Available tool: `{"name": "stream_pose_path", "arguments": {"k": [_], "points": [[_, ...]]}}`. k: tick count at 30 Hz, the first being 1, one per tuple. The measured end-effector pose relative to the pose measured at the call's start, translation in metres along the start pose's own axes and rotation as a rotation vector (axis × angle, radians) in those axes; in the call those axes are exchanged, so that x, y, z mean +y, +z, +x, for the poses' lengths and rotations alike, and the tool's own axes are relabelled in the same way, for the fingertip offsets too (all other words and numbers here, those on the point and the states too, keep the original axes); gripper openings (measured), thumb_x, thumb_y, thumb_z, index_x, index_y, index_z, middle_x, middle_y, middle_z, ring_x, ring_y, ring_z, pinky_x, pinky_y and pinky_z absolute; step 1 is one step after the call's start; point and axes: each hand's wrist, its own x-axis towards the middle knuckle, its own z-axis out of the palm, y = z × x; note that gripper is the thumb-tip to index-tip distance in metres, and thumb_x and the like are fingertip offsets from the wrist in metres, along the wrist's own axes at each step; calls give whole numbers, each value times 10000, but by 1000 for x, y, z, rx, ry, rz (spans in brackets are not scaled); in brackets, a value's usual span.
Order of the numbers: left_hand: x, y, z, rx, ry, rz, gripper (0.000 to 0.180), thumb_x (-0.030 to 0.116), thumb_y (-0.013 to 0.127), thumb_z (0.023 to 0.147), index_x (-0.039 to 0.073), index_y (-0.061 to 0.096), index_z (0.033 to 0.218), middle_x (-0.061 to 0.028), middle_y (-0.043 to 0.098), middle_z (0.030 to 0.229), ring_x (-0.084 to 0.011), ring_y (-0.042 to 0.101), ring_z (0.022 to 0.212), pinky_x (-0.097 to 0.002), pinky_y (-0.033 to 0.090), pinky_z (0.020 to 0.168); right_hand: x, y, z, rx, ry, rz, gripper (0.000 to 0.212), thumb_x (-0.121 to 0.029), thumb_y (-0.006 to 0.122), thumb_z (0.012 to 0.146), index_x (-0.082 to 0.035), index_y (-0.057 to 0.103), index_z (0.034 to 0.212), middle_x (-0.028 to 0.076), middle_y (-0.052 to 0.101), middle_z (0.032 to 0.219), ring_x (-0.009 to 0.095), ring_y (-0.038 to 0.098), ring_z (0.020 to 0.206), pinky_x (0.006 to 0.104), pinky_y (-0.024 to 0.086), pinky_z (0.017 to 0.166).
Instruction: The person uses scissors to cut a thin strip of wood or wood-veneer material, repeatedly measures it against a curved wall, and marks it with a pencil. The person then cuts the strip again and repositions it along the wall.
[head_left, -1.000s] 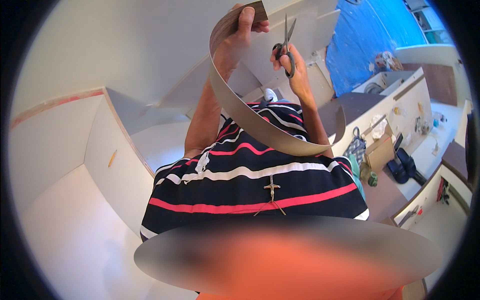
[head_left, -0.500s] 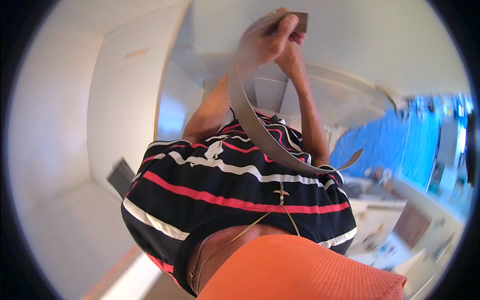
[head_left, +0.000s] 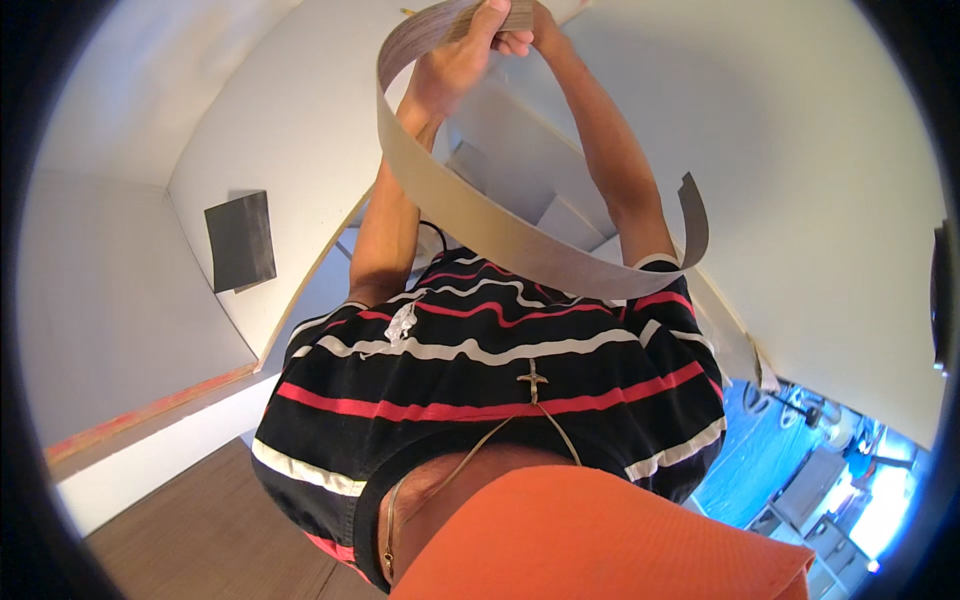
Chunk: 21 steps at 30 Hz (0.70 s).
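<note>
A long, thin strip of wood-grain edge banding curls in a wide loop, its pale back showing along the lower curve. My left hand is closed on one end of it near the top edge of the view, thumb on the grained face and fingertips curled below. The free end bends up beside my right forearm. My right hand is close by the held end, partly cut off at the top; its fingers are hidden behind the strip.
White panels stand close around me. A dark grey rectangular piece sits against the left panel. Brown wood-look boards lie at lower left. Blue sheeting and workshop clutter show at lower right. An orange cap brim fills the bottom.
Both hands have moved up and left in the view with the strip, whose loop is now wider. The surroundings have shifted as my head turned; the dark piece shows more fully.
</note>
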Motion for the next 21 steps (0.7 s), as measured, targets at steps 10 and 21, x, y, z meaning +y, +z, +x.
{"name": "stream_pose_path", "arguments": {"k": [10,21], "points": [[-9,-37,65,37,53,329,361,381,697,974,21,716,948,-45,731,887,-114,660,799,-314,516,696,-27,-59,-94,-8,-658,225,975,-172,893,695,-62,404,1531,122,487,1478,293,494,1312,417,400,1113],[-127,78,91,-601,-229,883,366,359,631,929,35,699,772,-106,717,684,-244,705,671,-421,560,691,-105,-278,-265,1724,-973,701,875,-649,571,966,-71,280,1556,111,584,1225,211,612,959,404,521,816]]}}
